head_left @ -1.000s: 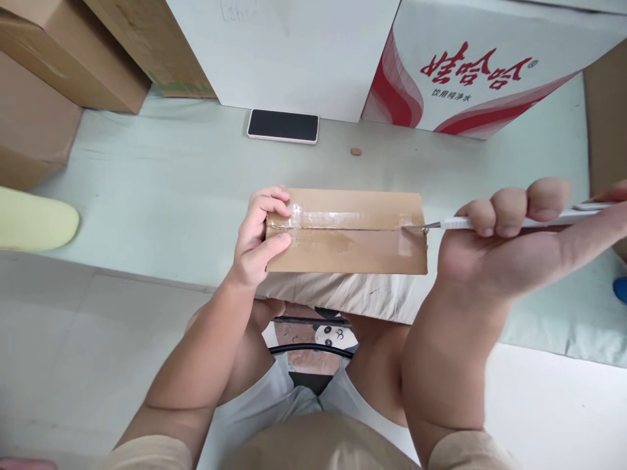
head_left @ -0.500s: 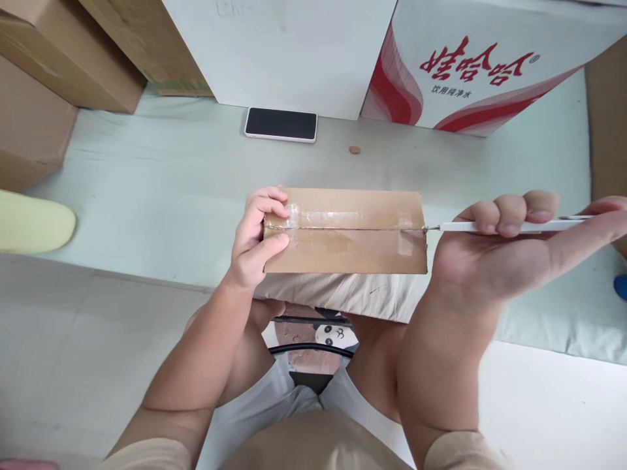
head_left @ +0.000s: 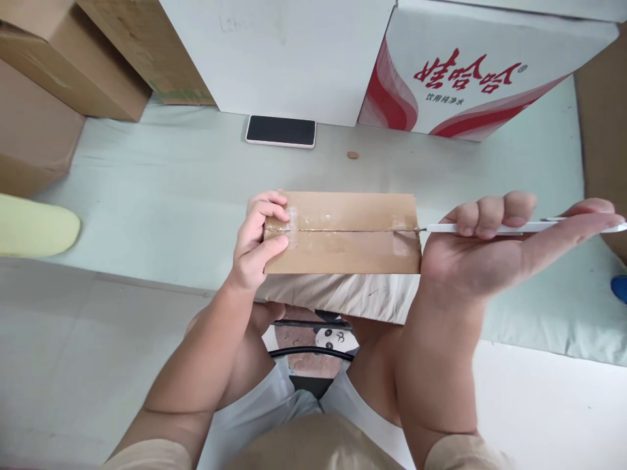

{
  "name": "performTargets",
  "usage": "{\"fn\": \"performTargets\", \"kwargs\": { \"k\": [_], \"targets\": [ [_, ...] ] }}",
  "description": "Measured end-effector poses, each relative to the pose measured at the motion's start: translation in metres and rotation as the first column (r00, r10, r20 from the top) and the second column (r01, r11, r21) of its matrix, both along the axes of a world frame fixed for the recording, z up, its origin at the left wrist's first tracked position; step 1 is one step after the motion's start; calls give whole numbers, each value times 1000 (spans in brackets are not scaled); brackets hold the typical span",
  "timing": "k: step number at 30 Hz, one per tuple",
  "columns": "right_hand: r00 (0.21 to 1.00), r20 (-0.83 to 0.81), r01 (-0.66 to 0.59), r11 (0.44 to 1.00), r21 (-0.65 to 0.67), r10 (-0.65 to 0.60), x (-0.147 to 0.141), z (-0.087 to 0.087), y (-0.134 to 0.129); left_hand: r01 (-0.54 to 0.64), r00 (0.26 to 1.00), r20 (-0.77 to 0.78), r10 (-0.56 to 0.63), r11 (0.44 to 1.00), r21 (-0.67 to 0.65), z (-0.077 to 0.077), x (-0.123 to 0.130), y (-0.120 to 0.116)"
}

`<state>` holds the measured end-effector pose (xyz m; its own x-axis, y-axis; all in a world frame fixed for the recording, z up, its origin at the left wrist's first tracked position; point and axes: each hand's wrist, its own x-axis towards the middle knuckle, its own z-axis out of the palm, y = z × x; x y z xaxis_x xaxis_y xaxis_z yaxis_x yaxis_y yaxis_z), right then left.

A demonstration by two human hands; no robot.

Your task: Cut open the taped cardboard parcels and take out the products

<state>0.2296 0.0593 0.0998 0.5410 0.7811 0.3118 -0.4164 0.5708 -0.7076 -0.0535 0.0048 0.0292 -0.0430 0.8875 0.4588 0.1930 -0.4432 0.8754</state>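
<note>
A small brown cardboard box stands with its taped seam running left to right. My left hand grips its left end, thumb and fingers on either side of the seam. My right hand, palm up, has its fingers closed round a slim white pen with a metal tip and a clip. The pen's tip touches the right end of the seam, where the cardboard edge looks frayed. Clear tape crosses the seam near both ends.
A phone and a small brown piece lie on the pale green cloth. Behind stand a white box, a red-and-white carton and brown boxes. A yellow-green rounded object sits left, a blue one right.
My right hand and the pen have shifted slightly left, along with the box's right end. The left hand keeps its grip. The camera view has moved a little.
</note>
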Motion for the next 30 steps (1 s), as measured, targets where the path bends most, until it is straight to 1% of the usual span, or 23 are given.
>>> {"fn": "performTargets", "kwargs": {
  "k": [2,5,8,11,17,19,23,27,29,30],
  "targets": [
    [1000,4,-27,1000,8,27,-2,-2,0,-9,1000,-8,9,1000,1,0,0,0],
    [997,64,-43,999,-12,44,-4,-4,0,-10,1000,-10,11,999,32,-1,-1,1],
    [987,157,-5,996,-84,18,-5,-4,-4,-19,1000,-13,20,999,49,0,-1,2],
    [978,210,31,990,-137,-1,-7,0,-8,-47,998,-30,48,998,33,3,-1,1],
    [980,199,18,998,-66,-5,-7,5,-9,-50,999,-15,50,999,14,5,-1,-1],
    [984,178,25,999,-40,-17,-3,4,-6,-43,999,0,43,999,6,4,-1,-1],
    [979,197,62,998,-7,-59,11,-3,-2,-34,999,26,34,999,-3,3,-1,-1],
    [973,226,55,999,1,-53,22,-10,0,-56,997,54,56,998,-4,1,-1,1],
    [981,190,43,999,2,-43,29,-11,2,-64,996,58,64,998,3,1,-1,2],
    [990,133,36,999,-1,-35,33,-11,4,-65,996,62,64,998,9,1,0,2]
  ]
}}
